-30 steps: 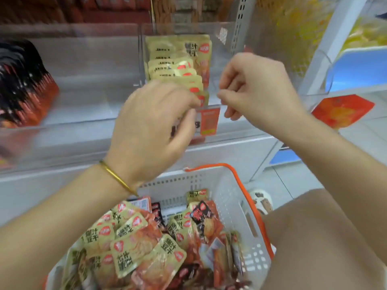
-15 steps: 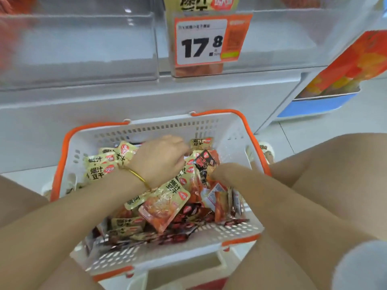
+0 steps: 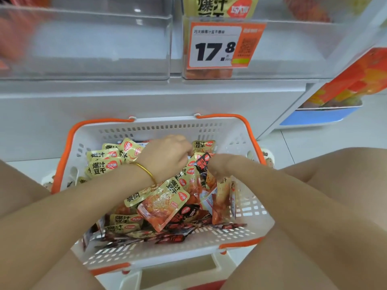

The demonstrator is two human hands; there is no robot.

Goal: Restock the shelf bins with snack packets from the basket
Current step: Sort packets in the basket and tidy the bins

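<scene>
Head view, the only one. Progress: restocking looks well short of finished. The basket, white with orange handles, stands low in front of the shelf and holds a deep, loose heap of snack packets. The middle shelf bin, above the basket behind the price tag, shows some packets at its top edge. The clear bin to its left shows no stock in the part I can see.

Hands: both are down in the heap. The left hand is curled, knuckles up, fingers buried among the packets; whether it grips one I cannot tell. The right hand is pushed in beside it, fingers hidden; its hold is likewise unclear.

Packets: small flat sealed pouches, cream-and-orange mostly, some black, lying jumbled and overlapping.
</scene>
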